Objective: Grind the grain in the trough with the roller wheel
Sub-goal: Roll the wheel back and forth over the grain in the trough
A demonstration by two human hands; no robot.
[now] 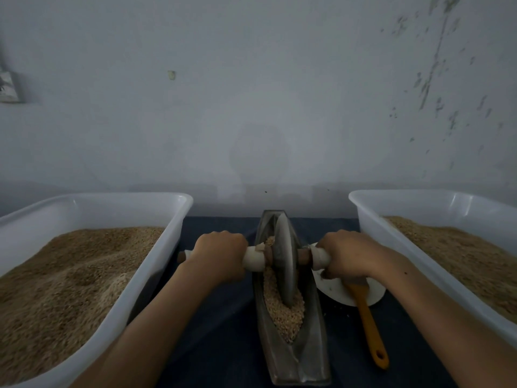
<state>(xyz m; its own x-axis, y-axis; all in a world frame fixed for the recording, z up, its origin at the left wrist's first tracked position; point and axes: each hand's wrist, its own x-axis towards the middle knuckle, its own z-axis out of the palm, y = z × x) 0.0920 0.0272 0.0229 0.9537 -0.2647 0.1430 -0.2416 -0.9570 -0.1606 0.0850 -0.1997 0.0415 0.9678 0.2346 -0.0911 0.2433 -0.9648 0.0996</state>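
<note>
A narrow, boat-shaped metal trough lies lengthwise on the dark cloth in front of me. Pale grain fills its middle. A grey metal roller wheel stands upright in the groove, bedded in the grain, with a handle wrapped in white sticking out on each side. My left hand grips the left handle. My right hand grips the right handle. Both hands have their fingers curled over the axle, level with the wheel's hub.
A large white tub heaped with grain stands at the left, a second white tub at the right. Right of the trough lies a white plate bearing an orange-handled brush. A pale wall rises close behind.
</note>
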